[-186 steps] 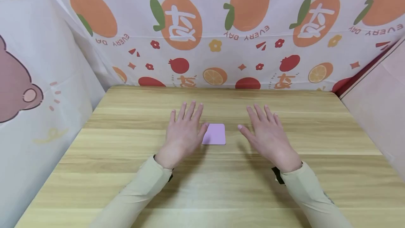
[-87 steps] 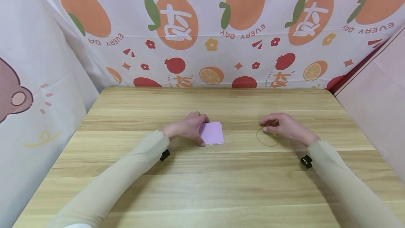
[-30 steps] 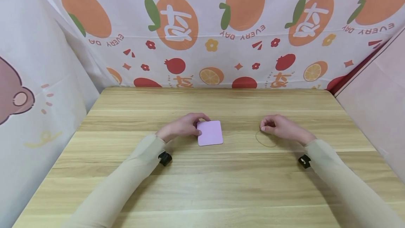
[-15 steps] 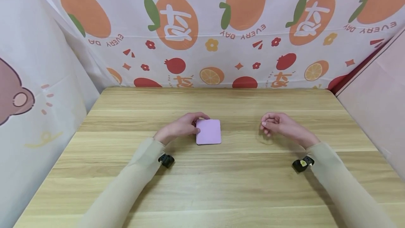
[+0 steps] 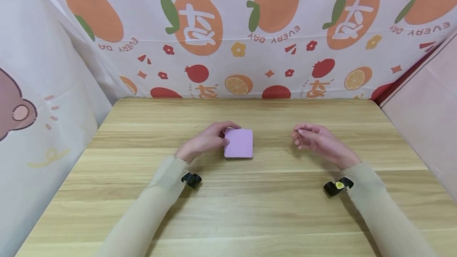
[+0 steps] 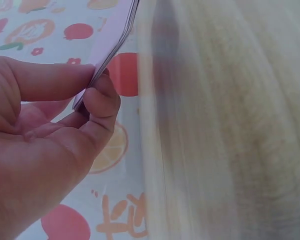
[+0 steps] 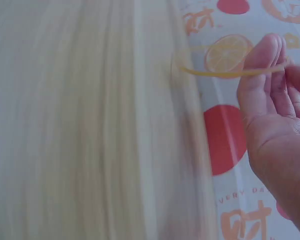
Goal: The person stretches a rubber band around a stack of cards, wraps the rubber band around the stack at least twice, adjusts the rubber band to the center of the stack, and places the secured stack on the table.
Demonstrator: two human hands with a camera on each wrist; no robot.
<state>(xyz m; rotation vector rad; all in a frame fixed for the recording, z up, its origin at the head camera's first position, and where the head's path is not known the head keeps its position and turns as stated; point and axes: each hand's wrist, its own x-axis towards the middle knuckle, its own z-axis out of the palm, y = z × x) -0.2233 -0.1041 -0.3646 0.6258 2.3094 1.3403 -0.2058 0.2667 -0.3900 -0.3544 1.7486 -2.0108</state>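
My left hand (image 5: 207, 140) grips the left edge of a stack of square purple cards (image 5: 240, 144), thumb on top and fingers beneath. Several thin layers show along the edge of the purple cards (image 6: 112, 37) in the left wrist view, held tilted by the left hand (image 6: 55, 120). Across from it, my right hand (image 5: 319, 140) pinches a thin yellow-brown rubber band between thumb and fingertips. In the right wrist view the rubber band (image 7: 225, 74) stretches out sideways from the right hand (image 7: 275, 110), its far end blurred.
Both hands are above a light wood-grain table (image 5: 235, 209). A white fruit-print cloth (image 5: 232, 19) hangs along the table's back edge, with more cloth (image 5: 53, 70) at the left and a pale pink panel (image 5: 425, 102) at the right.
Both hands were spread at first; the left took hold of the cards and the right took the rubber band. In the last second the cards moved slightly away from me and the band left the table.
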